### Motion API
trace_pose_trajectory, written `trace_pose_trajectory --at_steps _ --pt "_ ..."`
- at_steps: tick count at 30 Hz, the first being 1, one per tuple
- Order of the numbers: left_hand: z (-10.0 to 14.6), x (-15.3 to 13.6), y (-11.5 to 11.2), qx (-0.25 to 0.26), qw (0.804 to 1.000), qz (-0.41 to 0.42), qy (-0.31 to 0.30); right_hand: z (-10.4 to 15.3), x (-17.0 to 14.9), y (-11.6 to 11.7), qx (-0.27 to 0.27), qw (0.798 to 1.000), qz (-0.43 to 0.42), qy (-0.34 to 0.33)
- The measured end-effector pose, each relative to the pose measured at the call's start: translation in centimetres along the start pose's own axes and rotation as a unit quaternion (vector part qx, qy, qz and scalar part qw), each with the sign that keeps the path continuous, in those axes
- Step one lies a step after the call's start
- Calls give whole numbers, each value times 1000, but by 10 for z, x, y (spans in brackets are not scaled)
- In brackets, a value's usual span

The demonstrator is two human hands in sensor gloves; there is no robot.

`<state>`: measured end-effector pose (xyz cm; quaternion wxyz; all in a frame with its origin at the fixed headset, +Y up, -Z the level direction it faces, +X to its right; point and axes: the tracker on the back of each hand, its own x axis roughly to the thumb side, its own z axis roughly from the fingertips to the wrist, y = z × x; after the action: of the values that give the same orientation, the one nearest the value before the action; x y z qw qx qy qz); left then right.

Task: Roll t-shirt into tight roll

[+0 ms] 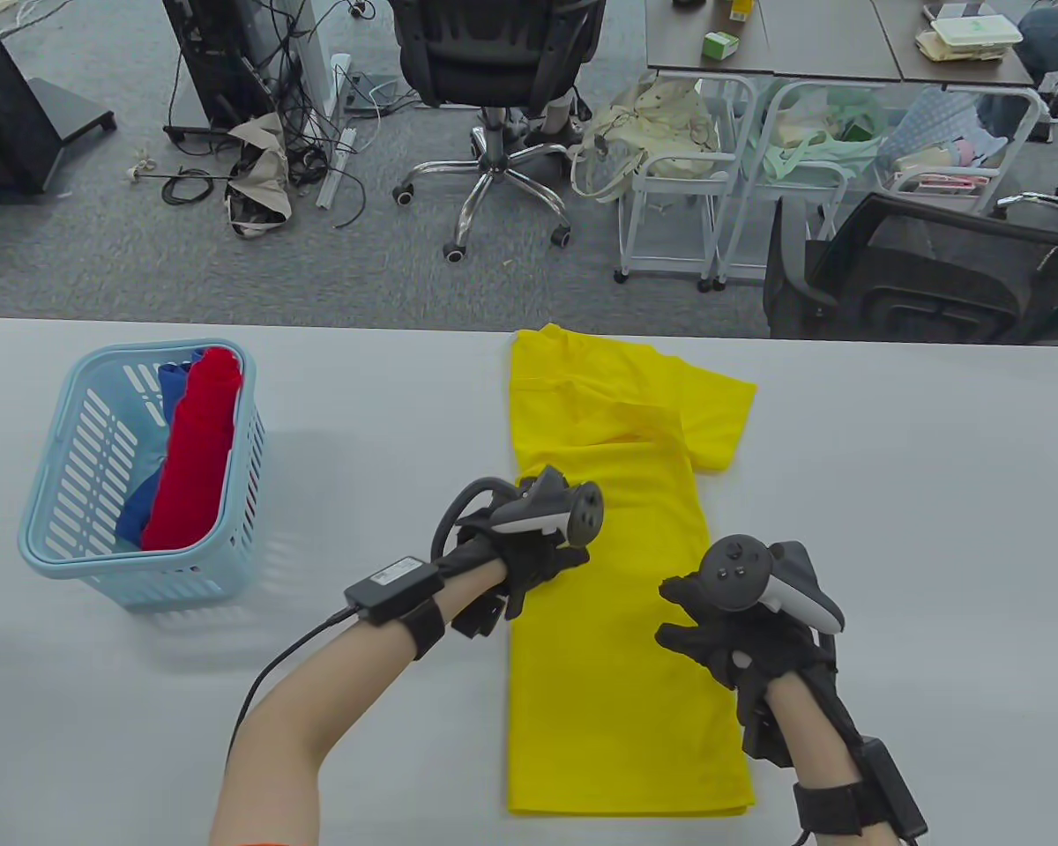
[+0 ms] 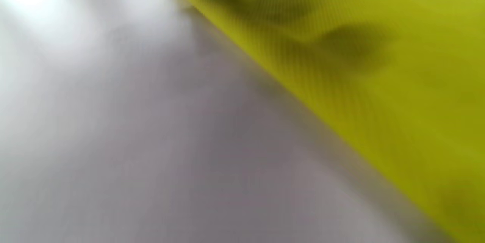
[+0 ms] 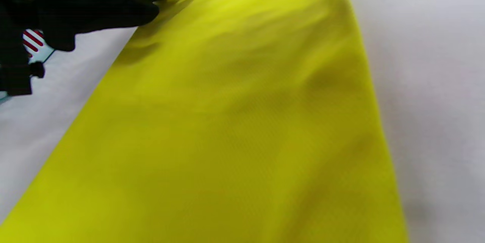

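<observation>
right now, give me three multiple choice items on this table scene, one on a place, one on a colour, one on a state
1. Where does the basket stand?
A. left of the t-shirt
B. right of it
C. on it

2. What colour is the t-shirt lying on the table?
A. red
B. yellow
C. blue

3. What state is the t-shirt in?
A. rolled tight
B. hanging off the table
C. lying flat, one side folded in, one sleeve out

Answers:
1 A, the table view shows the basket at the table's left, apart from the shirt.
2 B, yellow in all three views; red and blue cloth lie in the basket.
3 C, no roll has been started; the left hand and right hand are over its middle.
</observation>
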<state>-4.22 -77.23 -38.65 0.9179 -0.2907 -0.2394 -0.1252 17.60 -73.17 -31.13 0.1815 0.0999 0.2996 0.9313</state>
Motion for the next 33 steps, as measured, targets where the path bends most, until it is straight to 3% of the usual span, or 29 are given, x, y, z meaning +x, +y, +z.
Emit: trace_pose_trajectory --at_steps 2,5,8,11,15,19,22,24,29,33 --pt "10 0 -36 -37 999 -33 7 -12 8 3 6 1000 11 1" --pt "31 -2 -56 -3 997 -77 12 -23 19 7 8 999 36 0" --pt "63 -6 -76 -18 997 -79 1 -31 30 14 13 998 60 -8" --pt "88 -8 -87 -9 996 -86 -10 -35 36 24 25 996 79 -16" --pt "112 -8 -83 48 998 -29 -12 -36 43 42 54 989 136 -11" --pt "96 -15 -81 61 997 -5 41 -31 51 26 29 992 125 -18" --pt "80 -19 -101 -29 999 6 46 -30 55 1 -15 991 131 -4" --pt "81 -22 -103 -17 999 17 34 -35 57 -19 -43 989 140 16" --pt "81 -23 -105 -26 999 33 24 -67 62 -65 -85 988 114 62" --pt "81 -24 -105 -28 999 39 22 -106 64 -71 -56 990 95 88"
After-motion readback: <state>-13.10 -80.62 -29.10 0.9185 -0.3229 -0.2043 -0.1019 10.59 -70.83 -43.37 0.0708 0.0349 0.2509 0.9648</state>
